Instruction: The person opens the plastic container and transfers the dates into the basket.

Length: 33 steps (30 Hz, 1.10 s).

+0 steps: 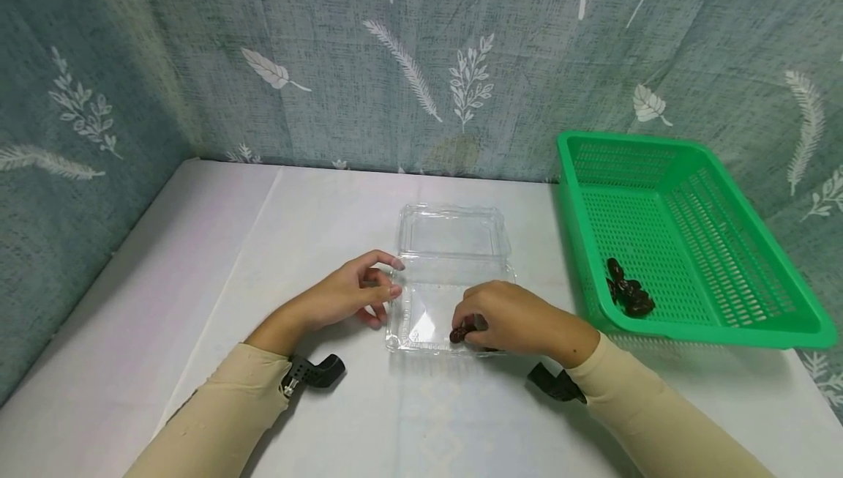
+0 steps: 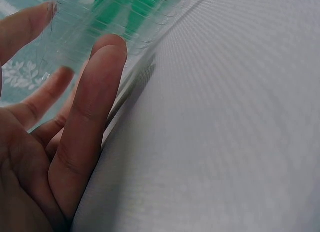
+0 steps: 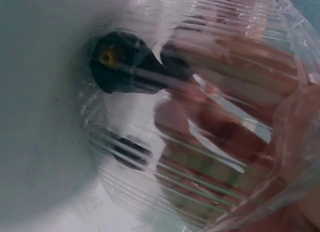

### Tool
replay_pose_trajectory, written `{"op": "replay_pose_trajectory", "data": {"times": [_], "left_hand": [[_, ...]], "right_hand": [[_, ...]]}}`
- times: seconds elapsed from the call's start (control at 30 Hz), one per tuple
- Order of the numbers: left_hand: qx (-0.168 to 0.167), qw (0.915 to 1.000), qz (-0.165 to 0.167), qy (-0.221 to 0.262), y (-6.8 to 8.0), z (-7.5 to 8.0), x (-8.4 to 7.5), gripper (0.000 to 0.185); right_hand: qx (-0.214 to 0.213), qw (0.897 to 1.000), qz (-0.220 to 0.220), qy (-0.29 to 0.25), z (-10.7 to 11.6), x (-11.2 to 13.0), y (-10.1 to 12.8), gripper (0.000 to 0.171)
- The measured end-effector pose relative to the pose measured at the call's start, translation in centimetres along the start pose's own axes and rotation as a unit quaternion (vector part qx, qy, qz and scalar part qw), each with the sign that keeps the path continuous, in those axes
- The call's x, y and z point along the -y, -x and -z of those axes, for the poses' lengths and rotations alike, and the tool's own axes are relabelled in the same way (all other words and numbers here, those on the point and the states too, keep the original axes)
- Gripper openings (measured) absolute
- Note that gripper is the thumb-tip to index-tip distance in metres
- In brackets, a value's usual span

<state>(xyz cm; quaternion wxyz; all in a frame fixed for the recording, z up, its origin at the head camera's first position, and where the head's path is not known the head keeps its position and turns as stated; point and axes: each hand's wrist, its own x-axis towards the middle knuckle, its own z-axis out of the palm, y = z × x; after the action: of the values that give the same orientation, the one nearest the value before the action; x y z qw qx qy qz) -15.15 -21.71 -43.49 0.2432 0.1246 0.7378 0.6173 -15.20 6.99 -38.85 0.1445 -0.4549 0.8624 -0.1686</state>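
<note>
A clear plastic clamshell box [image 1: 454, 231] lies with its lid folded back. My right hand [image 1: 510, 317] reaches into the near right part of its base, pinching a dark brown date [image 1: 457, 335]. Through the ribbed wall, the right wrist view shows this date [image 3: 125, 62] with a yellowish stem end between the fingers. A second date [image 3: 131, 153] sits in the base close by, mostly hidden under the hand in the head view. At the box's left side, my left hand [image 1: 356, 289] has loosely bent, spread fingers, the fingertips right at the rim and nothing held.
A green perforated plastic basket [image 1: 593, 273] stands to the right, with several dates [image 1: 632, 299] heaped in its near left corner. A white cloth [image 1: 316, 214] covers the table. Behind and to the left hangs a grey-green leaf-patterned curtain [image 1: 342, 112].
</note>
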Motion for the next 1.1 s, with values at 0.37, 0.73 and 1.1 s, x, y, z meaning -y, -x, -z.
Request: {"op": "replay_pose_trajectory", "data": {"times": [0.37, 0.73, 1.1], "left_hand": [[0.0, 1.0, 0.002, -0.002, 0.1, 0.0, -0.1, 0.05], [-0.002, 1.0, 0.001, -0.006, 0.0, 0.0, -0.3, 0.049], [0.001, 1.0, -0.001, -0.003, 0.0, -0.1, 0.1, 0.05]], "right_hand": [[-0.097, 0.995, 0.01, 0.019, 0.5, 0.3, 1.2, 0.016], [-0.317, 0.941, 0.111, 0.045, 1.0, 0.2, 3.6, 0.029], [-0.435, 0.896, 0.08, 0.03, 3.1, 0.0, 7.3, 0.029]]}}
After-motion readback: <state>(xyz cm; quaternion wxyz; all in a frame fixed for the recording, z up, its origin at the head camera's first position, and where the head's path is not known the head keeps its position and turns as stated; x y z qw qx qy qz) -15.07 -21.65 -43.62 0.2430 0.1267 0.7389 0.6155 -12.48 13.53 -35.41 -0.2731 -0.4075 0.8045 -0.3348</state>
